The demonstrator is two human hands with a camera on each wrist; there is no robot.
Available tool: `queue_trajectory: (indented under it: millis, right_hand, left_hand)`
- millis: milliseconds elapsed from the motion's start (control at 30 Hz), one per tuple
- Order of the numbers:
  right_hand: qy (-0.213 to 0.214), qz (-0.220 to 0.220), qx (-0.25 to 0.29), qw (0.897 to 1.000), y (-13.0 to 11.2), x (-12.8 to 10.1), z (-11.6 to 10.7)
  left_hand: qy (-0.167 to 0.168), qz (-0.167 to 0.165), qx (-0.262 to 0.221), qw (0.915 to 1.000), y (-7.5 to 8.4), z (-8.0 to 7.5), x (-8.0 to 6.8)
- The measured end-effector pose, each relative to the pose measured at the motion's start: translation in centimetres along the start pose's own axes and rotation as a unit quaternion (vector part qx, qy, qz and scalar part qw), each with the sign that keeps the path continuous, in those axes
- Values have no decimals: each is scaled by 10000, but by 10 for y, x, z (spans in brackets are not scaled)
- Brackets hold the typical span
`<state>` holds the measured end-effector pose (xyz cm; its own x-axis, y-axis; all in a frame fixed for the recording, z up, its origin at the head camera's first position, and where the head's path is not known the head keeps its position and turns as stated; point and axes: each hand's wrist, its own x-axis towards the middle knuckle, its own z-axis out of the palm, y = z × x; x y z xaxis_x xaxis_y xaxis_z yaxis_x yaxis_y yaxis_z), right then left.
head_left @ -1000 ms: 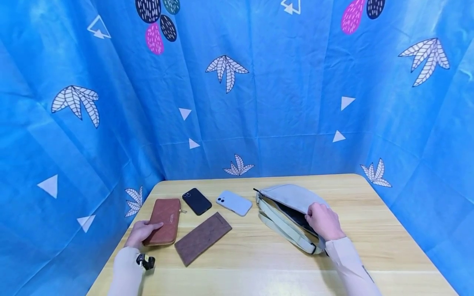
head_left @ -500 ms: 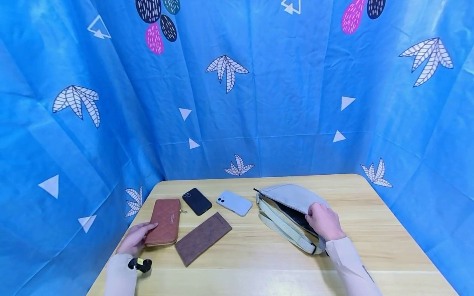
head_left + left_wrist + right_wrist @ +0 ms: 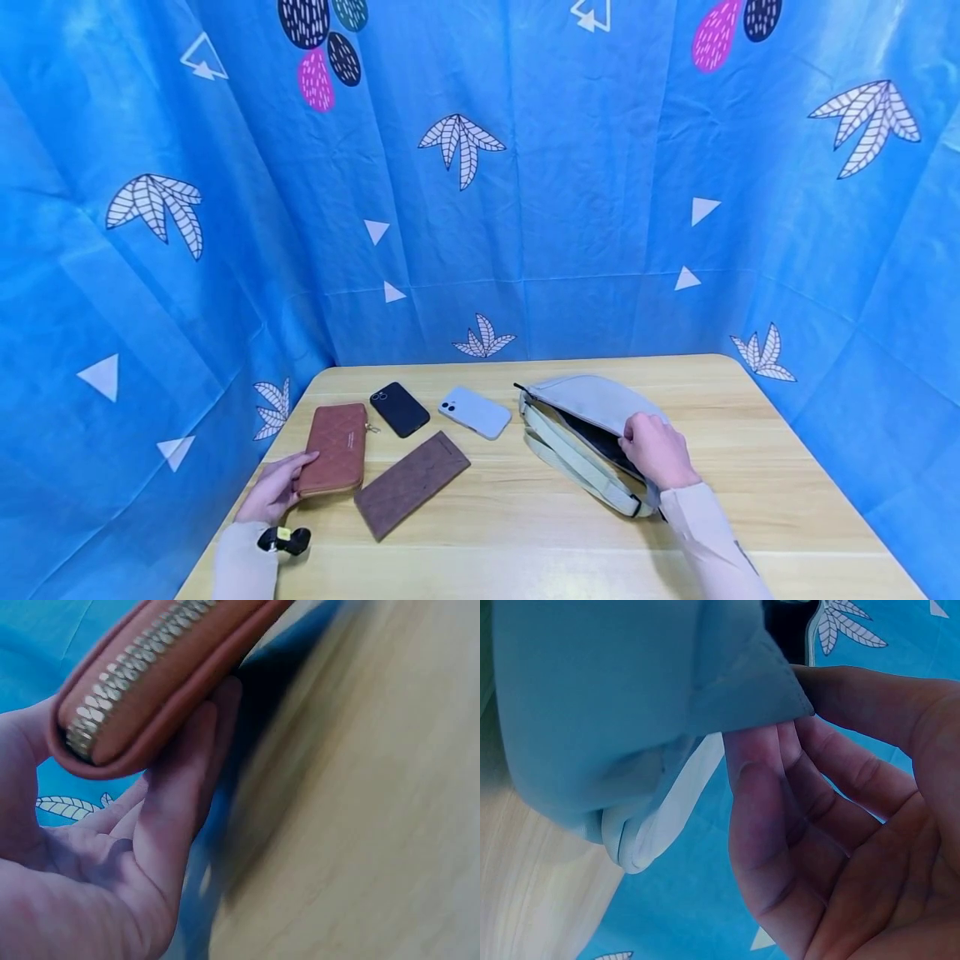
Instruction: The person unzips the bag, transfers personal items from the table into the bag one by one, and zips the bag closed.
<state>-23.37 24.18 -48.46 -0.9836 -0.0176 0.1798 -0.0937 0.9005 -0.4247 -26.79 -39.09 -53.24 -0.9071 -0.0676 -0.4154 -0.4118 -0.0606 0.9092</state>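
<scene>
At the table's left side, my left hand point(image 3: 272, 490) holds a reddish-brown zip wallet point(image 3: 335, 448) by its near left corner. The thumb lies on top and the fingers are beneath. The left wrist view shows the wallet's metal zipper point(image 3: 124, 671) running along its edge, with that edge raised off the table. On the right, my right hand point(image 3: 657, 450) pinches the edge of a pale grey waist bag point(image 3: 592, 396) between thumb and fingers. The bag's mouth gapes, showing a dark lining point(image 3: 592, 432). In the right wrist view the pinched fabric point(image 3: 750, 697) forms a corner.
A brown flat wallet point(image 3: 412, 485) lies right of the zip wallet. Behind it are a black phone point(image 3: 400, 409) and a white phone point(image 3: 475, 412), both back up. The bag's strap point(image 3: 581, 468) lies along its near side. Blue patterned curtains point(image 3: 585, 208) surround the wooden table point(image 3: 480, 567).
My left hand has shifted left and toward me, its thumb drawing back toward the zip wallet's edge. That wallet has moved slightly. My right hand and the waist bag stay put.
</scene>
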Motion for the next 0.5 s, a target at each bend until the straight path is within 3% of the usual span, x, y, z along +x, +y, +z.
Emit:
queue_trajectory:
  millis: [333,500]
  right_hand:
    - [-25,43,-6,10000,1,0,1]
    - [-34,61,4,10000,2,0,2]
  left_hand:
    - [-471,89,-458,9978,-3,-3,-1]
    - [-381,61,-434,9983,-1,-1,-2]
